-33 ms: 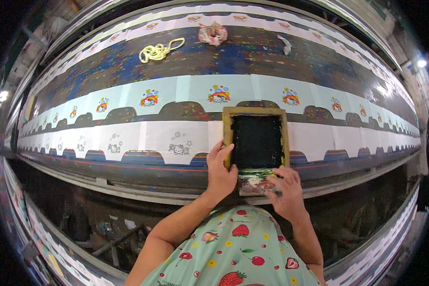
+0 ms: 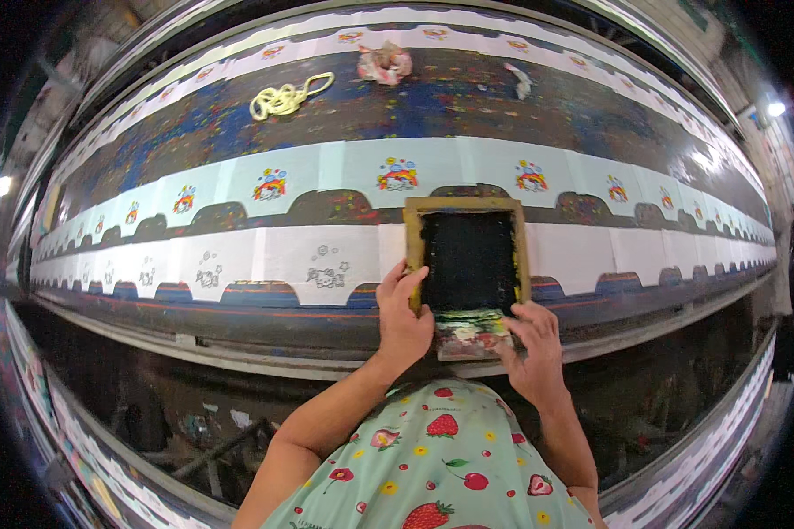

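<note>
A wooden screen-printing frame (image 2: 518, 256) with a black-inked mesh lies over the near row of pale fabric pieces (image 2: 331, 286). My left hand (image 2: 404, 313) grips its left side, thumb and fingers on the wood near the lower corner. At the near end of the frame is a paint-smeared part (image 2: 469, 342), streaked white, yellow and red; whether it is a separate tool I cannot tell. Beside its right edge is my right hand (image 2: 534, 348), fingers bent, thumb apart from them, fingertips by the frame's lower right corner. Black outline prints show on the pieces left of the frame.
Behind lies a row of pale blue pieces (image 2: 326, 189) with coloured rainbow prints. Farther back on the paint-stained table (image 2: 450, 115) are a coiled yellow cord (image 2: 282, 101), a crumpled stained cloth (image 2: 385, 64) and a small white scrap (image 2: 522, 84). A rail (image 2: 265, 363) runs along the near edge.
The whole view has shifted slightly, so everything sits a little farther left. My right fingers have moved slightly at the frame's corner; my left hand keeps its grip.
</note>
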Demonstrator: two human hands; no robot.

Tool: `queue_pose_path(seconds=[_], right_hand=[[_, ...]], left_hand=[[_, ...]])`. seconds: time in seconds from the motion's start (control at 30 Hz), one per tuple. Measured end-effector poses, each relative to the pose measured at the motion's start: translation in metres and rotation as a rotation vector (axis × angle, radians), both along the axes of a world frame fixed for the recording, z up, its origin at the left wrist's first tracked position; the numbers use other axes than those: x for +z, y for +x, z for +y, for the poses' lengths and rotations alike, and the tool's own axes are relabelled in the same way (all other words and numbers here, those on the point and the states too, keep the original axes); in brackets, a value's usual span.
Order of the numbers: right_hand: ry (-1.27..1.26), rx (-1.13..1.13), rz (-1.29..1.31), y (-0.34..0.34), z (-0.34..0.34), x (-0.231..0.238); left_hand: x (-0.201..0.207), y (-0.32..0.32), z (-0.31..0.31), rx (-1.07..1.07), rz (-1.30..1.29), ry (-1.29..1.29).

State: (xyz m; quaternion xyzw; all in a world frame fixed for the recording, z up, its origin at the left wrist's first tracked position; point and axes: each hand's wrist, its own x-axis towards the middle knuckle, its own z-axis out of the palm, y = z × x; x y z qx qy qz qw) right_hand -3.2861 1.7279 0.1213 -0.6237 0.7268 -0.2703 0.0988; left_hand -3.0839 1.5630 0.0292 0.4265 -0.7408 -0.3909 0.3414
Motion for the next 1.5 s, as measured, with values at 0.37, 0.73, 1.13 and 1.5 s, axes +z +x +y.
queue_pose_path(seconds=[0.37, 0.73, 1.13, 1.5], right_hand=[[-0.064, -0.262, -0.465, -0.036, 0.047, -0.036], [-0.116, -0.282, -0.379, -0.177, 0.129, -0.041], [-0.08, -0.146, -0.377, -0.244, 0.159, -0.041], [-0.047, 0.204, 0.125, -0.225, 0.134, -0.019]], left_hand=[[0.013, -0.031, 0.004, 0.009, 0.096, -0.055], [0.007, -0.18, 0.089, 0.004, 0.141, -0.123], [0.001, -0.232, 0.115, 0.067, 0.128, -0.023], [-0.004, -0.234, 0.113, 0.063, 0.118, 0.008]])
